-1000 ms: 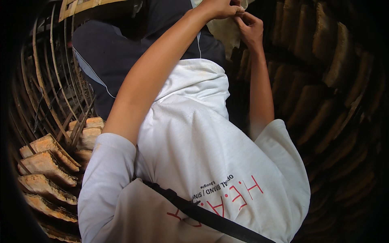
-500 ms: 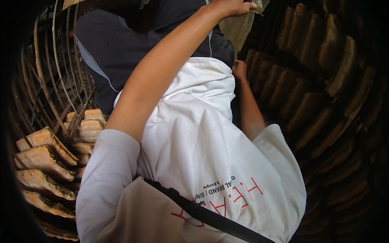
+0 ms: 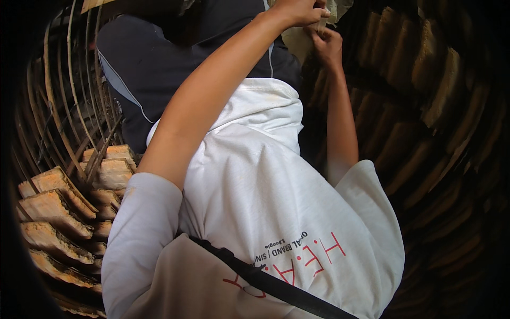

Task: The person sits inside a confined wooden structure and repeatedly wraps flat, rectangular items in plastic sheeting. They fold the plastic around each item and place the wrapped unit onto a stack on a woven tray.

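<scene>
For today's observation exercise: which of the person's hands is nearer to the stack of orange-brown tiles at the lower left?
Left. The left hand is up top, far above the tiles; the right hand is farther to the right, also away from them.

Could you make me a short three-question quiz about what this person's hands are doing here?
1. True or false: both hands are raised to the pale sheet-like thing near the top edge.
2. What lies stacked at the lower left? A) orange-brown tiles B) glass bottles C) folded towels
3. Fill in: a dark ____ crosses the white shirt diagonally.

Key: 1. True: the left hand and the right hand both meet it with their fingers. 2. A, the tiles. 3. strap.
</scene>
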`<action>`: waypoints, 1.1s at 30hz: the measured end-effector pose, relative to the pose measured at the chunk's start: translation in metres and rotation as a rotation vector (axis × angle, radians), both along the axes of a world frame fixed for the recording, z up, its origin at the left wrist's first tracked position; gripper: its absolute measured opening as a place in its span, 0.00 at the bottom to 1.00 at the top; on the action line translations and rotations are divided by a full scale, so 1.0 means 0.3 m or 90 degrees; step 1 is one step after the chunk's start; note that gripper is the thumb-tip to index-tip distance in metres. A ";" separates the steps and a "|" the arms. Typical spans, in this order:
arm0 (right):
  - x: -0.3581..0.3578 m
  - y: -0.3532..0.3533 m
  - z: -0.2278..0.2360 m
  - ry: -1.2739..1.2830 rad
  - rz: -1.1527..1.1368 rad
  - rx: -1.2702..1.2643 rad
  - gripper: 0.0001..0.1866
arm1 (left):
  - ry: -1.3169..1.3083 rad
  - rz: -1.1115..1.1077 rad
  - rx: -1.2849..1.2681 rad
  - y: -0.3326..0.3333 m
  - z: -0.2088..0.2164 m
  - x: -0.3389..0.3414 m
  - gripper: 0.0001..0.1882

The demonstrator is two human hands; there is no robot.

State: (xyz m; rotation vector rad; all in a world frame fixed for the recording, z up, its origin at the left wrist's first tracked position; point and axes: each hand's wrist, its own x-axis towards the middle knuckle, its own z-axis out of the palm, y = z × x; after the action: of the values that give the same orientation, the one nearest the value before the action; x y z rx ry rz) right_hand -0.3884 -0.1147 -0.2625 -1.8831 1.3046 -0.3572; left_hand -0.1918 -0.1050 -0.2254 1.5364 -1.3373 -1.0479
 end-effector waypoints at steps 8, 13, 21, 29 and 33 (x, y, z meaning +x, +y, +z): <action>-0.415 0.386 -0.344 0.291 -0.002 0.079 0.14 | 0.007 0.047 0.015 0.012 0.044 0.013 0.13; -0.435 0.418 -0.348 0.361 -0.022 0.132 0.17 | -0.009 -0.002 0.000 0.020 0.036 -0.007 0.14; -0.169 0.106 -0.162 0.078 -0.038 0.030 0.19 | 0.031 0.056 0.005 -0.006 0.013 0.010 0.15; -0.306 0.209 -0.324 0.253 0.022 0.110 0.09 | 0.100 0.093 -0.011 -0.007 0.010 0.006 0.15; -0.423 0.319 -0.359 0.250 -0.059 0.163 0.07 | 0.093 0.149 -0.032 -0.018 -0.009 0.014 0.14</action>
State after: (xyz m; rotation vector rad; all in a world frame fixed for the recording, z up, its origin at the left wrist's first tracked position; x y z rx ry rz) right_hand -0.5153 -0.0189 -0.3701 -1.7305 1.6131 0.1398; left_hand -0.1876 -0.1105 -0.2281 1.5069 -1.0483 -0.9534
